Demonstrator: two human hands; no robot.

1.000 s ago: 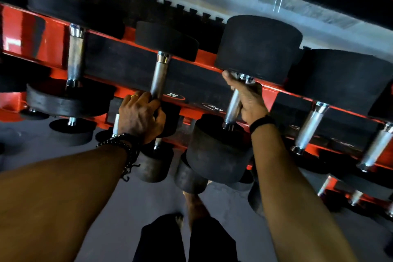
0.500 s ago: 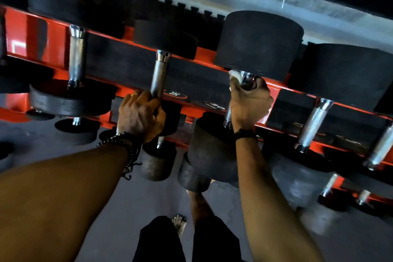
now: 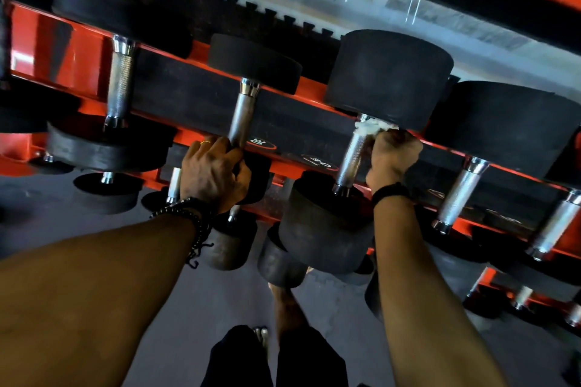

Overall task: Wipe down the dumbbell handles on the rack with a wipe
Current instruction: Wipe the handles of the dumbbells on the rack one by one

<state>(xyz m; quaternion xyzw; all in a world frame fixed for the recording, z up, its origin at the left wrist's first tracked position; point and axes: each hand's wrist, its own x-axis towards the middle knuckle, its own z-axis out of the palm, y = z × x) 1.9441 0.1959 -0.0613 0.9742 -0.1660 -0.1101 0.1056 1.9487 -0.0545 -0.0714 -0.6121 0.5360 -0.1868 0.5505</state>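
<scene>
- The right hand (image 3: 392, 158) clutches a white wipe (image 3: 372, 128), fingers curled round it, and presses it against the top end of a chrome handle (image 3: 351, 158), just under the dumbbell's far black head (image 3: 388, 77).
- Most of that handle shows bare below the wipe, down to the near head (image 3: 323, 229).
- A black band (image 3: 390, 192) circles the right wrist.
- The left hand (image 3: 213, 173) is clenched round the low end of the next handle (image 3: 241, 118) to the left, knuckles toward the camera; a gold ring (image 3: 205, 142) shows on one finger.
- A dark beaded bracelet (image 3: 191, 217) sits on the left wrist.
- Both dumbbells lie across a red rack (image 3: 78, 50) with black rails, handles bridging the gap between the rails.
- Further left, a third dumbbell's knurled handle (image 3: 120, 85) lies untouched.
- To the right, two more chrome handles (image 3: 459, 195) slope across the same tier, beside another large black head (image 3: 515, 126).
- More dumbbells rest on a lower tier, partly hidden.
- Below, grey floor (image 3: 94, 217), dark shorts and a sandalled foot (image 3: 261, 334) are visible between the forearms.
</scene>
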